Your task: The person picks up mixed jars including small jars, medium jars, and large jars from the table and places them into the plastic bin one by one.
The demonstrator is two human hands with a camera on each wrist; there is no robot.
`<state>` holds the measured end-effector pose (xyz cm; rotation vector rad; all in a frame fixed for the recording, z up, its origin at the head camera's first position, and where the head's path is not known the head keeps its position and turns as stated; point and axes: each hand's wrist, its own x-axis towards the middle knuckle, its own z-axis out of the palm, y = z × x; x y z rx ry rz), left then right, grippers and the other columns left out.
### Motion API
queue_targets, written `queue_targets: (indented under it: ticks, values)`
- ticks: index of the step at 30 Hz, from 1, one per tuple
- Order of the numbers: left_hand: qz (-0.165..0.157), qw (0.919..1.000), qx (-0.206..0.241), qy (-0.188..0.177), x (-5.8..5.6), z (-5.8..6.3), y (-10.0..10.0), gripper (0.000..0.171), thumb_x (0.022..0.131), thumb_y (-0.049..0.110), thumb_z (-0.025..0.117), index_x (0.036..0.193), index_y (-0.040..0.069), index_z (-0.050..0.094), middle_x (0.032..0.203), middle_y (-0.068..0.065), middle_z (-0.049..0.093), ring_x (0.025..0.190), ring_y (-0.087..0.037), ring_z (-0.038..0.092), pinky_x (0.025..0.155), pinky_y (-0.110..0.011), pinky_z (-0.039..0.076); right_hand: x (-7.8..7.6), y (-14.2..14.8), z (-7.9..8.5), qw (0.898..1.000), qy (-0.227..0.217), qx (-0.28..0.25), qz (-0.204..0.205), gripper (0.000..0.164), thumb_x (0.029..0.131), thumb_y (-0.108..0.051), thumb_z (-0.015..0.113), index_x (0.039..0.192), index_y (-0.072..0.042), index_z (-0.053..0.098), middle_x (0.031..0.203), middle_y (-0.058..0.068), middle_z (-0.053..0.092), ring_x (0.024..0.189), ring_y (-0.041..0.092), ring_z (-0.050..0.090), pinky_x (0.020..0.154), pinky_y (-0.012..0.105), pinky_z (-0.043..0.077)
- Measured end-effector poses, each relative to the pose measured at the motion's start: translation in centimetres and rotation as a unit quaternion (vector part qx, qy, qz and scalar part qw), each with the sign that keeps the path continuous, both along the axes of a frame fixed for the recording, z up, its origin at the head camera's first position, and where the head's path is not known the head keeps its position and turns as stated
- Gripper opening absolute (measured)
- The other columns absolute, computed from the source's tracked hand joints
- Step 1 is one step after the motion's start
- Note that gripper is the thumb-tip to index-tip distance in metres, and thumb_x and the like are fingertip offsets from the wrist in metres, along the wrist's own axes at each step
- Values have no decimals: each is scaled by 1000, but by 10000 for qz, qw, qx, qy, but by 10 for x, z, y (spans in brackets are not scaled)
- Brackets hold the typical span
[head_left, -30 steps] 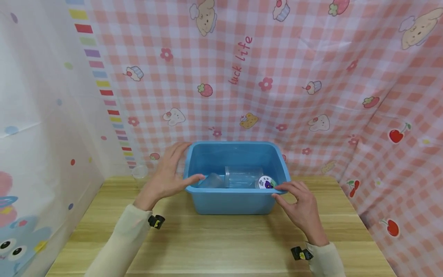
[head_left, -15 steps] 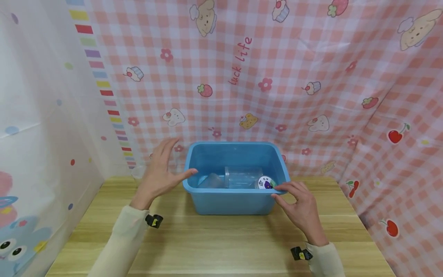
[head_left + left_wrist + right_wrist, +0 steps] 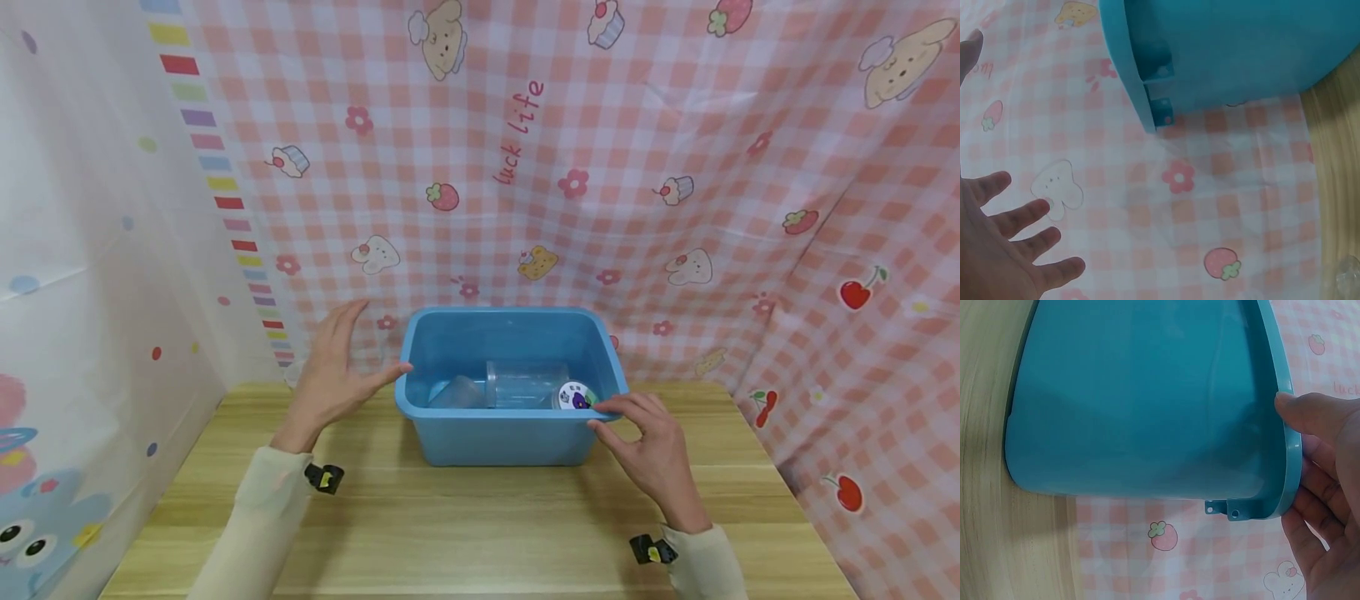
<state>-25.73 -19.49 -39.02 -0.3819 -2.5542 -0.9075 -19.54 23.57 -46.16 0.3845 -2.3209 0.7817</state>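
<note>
A blue plastic storage bin (image 3: 510, 440) stands upright on the wooden table. Inside it, a clear plastic cylinder (image 3: 527, 385) lies on its side, with a translucent cup-like piece (image 3: 459, 392) to its left. A round item with a white and purple label (image 3: 576, 396) sits at the right end. My right hand (image 3: 648, 442) grips the bin's front right corner, its thumb (image 3: 1300, 411) against the rim and the fingers round the other side. My left hand (image 3: 327, 379) is spread beside the bin's left end, thumb pointing toward the rim; the left wrist view shows its fingers apart, holding nothing.
A pink checked cloth (image 3: 487, 233) hangs right behind the bin, and a white patterned cloth (image 3: 112, 250) hangs at the left. Part of a clear container (image 3: 293, 375) shows behind my left hand. The wooden table (image 3: 465, 533) extends in front of the bin.
My left hand has moved left, away from the bin's left rim, with its fingers spread. The right hand keeps its grip on the corner, and the bin has stayed in place.
</note>
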Motion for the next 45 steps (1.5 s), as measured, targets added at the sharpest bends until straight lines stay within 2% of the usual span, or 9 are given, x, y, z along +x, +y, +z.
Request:
queue_targets:
  ticks: [5, 8, 12, 15, 18, 23, 30, 37, 45]
  values:
    - [61, 9998, 83, 144, -5, -5, -7, 107, 75, 61, 85, 161, 27, 30, 164, -8, 34, 147, -35, 33, 110, -71, 37, 0, 0, 1, 10000, -51, 32, -13, 24, 78, -17, 91, 99, -16, 79, 100, -4, 75, 97, 12, 59, 85, 28, 51]
    - [128, 9996, 83, 232, -6, -7, -11, 106, 76, 60, 85, 161, 24, 31, 163, -10, 35, 136, -35, 42, 104, -65, 44, 0, 0, 0, 10000, -65, 29, -19, 24, 78, -17, 91, 99, -16, 79, 100, -5, 75, 97, 12, 59, 84, 28, 51]
    - [303, 9994, 92, 134, -6, -10, -18, 108, 77, 61, 83, 162, 23, 28, 164, -12, 32, 122, -33, 49, 94, -61, 51, 0, 0, 0, 10000, -68, 41, -37, 24, 78, -18, 91, 99, -16, 79, 100, -5, 75, 97, 12, 59, 84, 28, 51]
    - [360, 9992, 149, 101, -7, -12, -23, 108, 77, 60, 84, 162, 21, 29, 162, -13, 33, 122, -34, 48, 94, -63, 49, 0, 0, 0, 10000, -80, 38, -43, 24, 78, -18, 91, 99, -16, 79, 100, -5, 75, 98, 12, 59, 85, 29, 52]
    - [371, 9991, 136, 136, -9, -13, -29, 107, 77, 59, 84, 161, 18, 30, 159, -14, 35, 131, -35, 43, 100, -66, 45, 0, 0, 0, 9999, -108, 18, -44, 24, 78, -17, 91, 99, -16, 79, 100, -5, 75, 98, 12, 59, 86, 31, 52]
    - [532, 9983, -130, 179, -12, -15, -39, 107, 77, 63, 82, 160, 19, 32, 160, -17, 35, 144, -41, 34, 109, -72, 36, 0, 0, 0, 9999, -93, 22, -40, 24, 78, -17, 91, 99, -16, 79, 100, -5, 75, 98, 12, 59, 86, 30, 52]
    - [855, 9949, -517, -151, -13, -21, -52, 113, 77, 69, 78, 162, 15, 27, 164, -20, 30, 151, -48, 22, 115, -75, 24, -1, 1, -1, 10000, -66, 15, -14, 24, 78, -17, 91, 99, -16, 79, 100, -5, 75, 97, 12, 59, 86, 24, 50]
    - [944, 9935, -527, -357, -14, -30, -67, 117, 77, 70, 78, 162, 9, 24, 164, -24, 28, 150, -50, 22, 115, -75, 24, -1, 0, -1, 10000, -41, 4, 2, 24, 77, -17, 91, 99, -16, 79, 99, -5, 75, 97, 12, 59, 87, 20, 49]
    - [1096, 9909, -345, -697, -16, -40, -81, 120, 77, 69, 78, 164, 10, 20, 162, -29, 27, 148, -52, 23, 112, -76, 27, -1, 1, -1, 10000, -64, 30, -34, 25, 77, -18, 91, 99, -16, 79, 99, -5, 75, 97, 11, 59, 86, 27, 53]
